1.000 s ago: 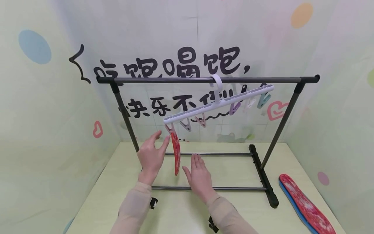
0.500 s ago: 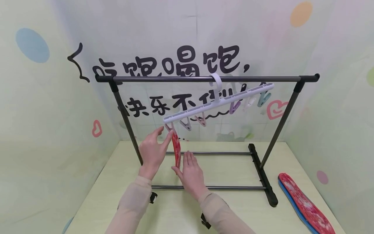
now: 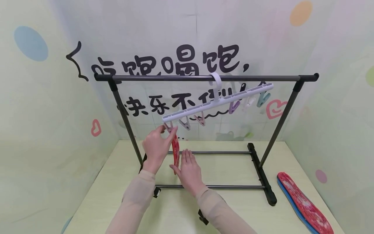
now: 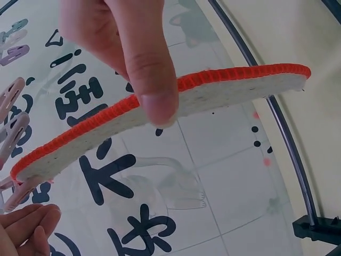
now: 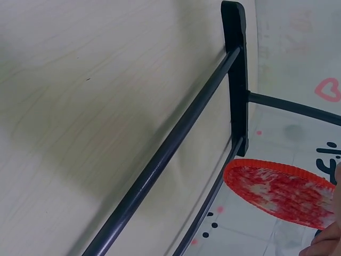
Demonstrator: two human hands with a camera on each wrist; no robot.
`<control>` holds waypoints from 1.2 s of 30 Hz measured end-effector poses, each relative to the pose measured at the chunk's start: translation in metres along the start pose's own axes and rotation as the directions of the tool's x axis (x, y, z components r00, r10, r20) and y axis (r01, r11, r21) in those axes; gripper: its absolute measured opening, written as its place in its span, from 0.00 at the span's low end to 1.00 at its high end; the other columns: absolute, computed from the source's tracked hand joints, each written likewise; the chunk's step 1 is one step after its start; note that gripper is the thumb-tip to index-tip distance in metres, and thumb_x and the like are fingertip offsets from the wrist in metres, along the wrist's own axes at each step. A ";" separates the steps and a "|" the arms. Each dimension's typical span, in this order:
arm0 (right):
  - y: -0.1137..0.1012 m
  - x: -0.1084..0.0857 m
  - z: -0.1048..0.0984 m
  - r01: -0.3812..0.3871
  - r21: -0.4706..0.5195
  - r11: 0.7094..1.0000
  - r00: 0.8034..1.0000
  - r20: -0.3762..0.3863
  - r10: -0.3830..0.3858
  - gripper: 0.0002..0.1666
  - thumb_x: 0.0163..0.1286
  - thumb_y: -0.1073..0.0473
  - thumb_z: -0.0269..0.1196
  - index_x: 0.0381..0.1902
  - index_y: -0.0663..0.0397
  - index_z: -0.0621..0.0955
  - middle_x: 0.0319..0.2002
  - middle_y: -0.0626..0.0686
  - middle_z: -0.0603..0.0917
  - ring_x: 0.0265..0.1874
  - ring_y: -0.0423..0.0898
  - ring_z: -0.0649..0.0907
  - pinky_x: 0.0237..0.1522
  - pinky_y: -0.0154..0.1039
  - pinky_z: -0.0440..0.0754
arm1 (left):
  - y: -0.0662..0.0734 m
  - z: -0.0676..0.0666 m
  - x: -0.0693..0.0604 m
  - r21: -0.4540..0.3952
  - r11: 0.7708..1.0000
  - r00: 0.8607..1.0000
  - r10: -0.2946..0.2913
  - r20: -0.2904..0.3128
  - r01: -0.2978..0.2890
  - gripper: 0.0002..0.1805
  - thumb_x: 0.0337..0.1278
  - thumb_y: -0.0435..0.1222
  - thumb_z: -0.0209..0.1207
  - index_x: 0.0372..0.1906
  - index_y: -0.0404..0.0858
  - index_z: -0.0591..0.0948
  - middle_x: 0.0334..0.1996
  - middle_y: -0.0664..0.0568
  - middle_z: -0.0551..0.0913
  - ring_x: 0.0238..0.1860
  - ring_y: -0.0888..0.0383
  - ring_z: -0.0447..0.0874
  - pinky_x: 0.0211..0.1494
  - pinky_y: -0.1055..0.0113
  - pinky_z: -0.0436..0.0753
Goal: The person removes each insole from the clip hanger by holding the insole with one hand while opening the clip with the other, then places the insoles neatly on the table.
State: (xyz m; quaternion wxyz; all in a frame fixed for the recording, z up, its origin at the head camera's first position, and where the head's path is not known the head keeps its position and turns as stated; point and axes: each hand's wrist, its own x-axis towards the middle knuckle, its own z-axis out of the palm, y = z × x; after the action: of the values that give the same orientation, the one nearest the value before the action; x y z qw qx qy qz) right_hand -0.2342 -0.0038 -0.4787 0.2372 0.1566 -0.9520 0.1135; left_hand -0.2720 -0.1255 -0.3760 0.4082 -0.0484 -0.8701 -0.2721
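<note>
A red-and-white insole [image 3: 175,149] hangs lengthwise from a pale pink clothespin [image 3: 168,126] at the low left end of a lilac clip hanger [image 3: 216,103]. My left hand [image 3: 155,146] pinches that clothespin between thumb and forefinger. Lower down, my right hand [image 3: 190,172] holds the insole between its thumb and its nearly straight fingers. The left wrist view shows the right thumb [image 4: 154,90] across the insole's middle, with its pale underside facing the camera. In the right wrist view, the rounded lower end of the insole [image 5: 277,194] shows, but the hand is mostly cut off.
The hanger tilts on the top bar [image 3: 157,78] of a black rack, with several other clothespins [image 3: 234,107] along it. Rack bars [image 3: 233,187] cross low in front of the hands. A stacked red and blue pair of insoles [image 3: 305,203] lies on the table at the right.
My right hand has moved left and closed in on the hanging insole. My left hand has risen slightly to the right, and its thumb and forefinger have come around the clothespin.
</note>
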 end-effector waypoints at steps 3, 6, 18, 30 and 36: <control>-0.001 0.002 0.000 -0.003 -0.001 1.000 1.000 -0.002 0.003 0.46 0.69 0.32 0.56 0.64 0.68 0.74 0.62 0.63 0.78 0.64 0.55 0.77 0.63 0.42 0.75 | 0.002 0.001 0.002 0.004 1.000 1.000 -0.010 0.009 0.010 0.26 0.59 0.58 0.62 0.35 0.37 0.87 0.29 0.43 0.89 0.26 0.46 0.87 0.19 0.59 0.74; -0.002 0.003 0.000 -0.001 -0.012 1.000 1.000 0.010 0.001 0.44 0.70 0.33 0.56 0.64 0.67 0.74 0.63 0.63 0.78 0.65 0.55 0.77 0.64 0.42 0.74 | 0.002 0.003 0.003 0.010 1.000 1.000 -0.008 0.011 0.008 0.25 0.60 0.57 0.61 0.32 0.37 0.87 0.29 0.43 0.89 0.24 0.46 0.87 0.19 0.60 0.73; -0.003 0.008 0.006 0.006 -0.026 1.000 0.999 -0.040 -0.007 0.42 0.69 0.34 0.59 0.62 0.67 0.77 0.59 0.62 0.81 0.61 0.54 0.80 0.62 0.42 0.77 | 0.001 0.004 0.004 -0.009 1.000 1.000 0.010 0.004 -0.010 0.20 0.65 0.51 0.60 0.28 0.38 0.86 0.28 0.43 0.89 0.20 0.48 0.83 0.17 0.61 0.68; 0.000 0.007 0.009 0.011 -0.048 0.999 0.997 -0.074 -0.014 0.32 0.70 0.44 0.62 0.59 0.65 0.79 0.57 0.60 0.83 0.59 0.53 0.82 0.60 0.42 0.77 | 0.004 0.005 0.002 -0.036 0.999 1.000 0.007 -0.010 -0.007 0.18 0.62 0.48 0.60 0.25 0.39 0.85 0.27 0.44 0.89 0.20 0.47 0.84 0.16 0.64 0.67; -0.001 0.004 0.013 0.028 -0.050 0.998 0.987 -0.158 -0.036 0.27 0.68 0.50 0.65 0.56 0.65 0.81 0.54 0.60 0.85 0.55 0.52 0.84 0.56 0.42 0.81 | 0.002 0.005 0.004 -0.046 0.998 0.999 0.040 -0.028 -0.041 0.18 0.61 0.47 0.60 0.25 0.38 0.86 0.26 0.45 0.89 0.17 0.49 0.83 0.15 0.69 0.60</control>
State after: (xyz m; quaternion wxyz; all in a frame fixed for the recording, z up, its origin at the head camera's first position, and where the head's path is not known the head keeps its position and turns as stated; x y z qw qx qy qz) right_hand -0.2431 -0.0094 -0.4878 0.3179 0.1566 -0.9298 0.0991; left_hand -0.2778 -0.1218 -0.3750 0.4240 -0.0720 -0.8568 -0.2847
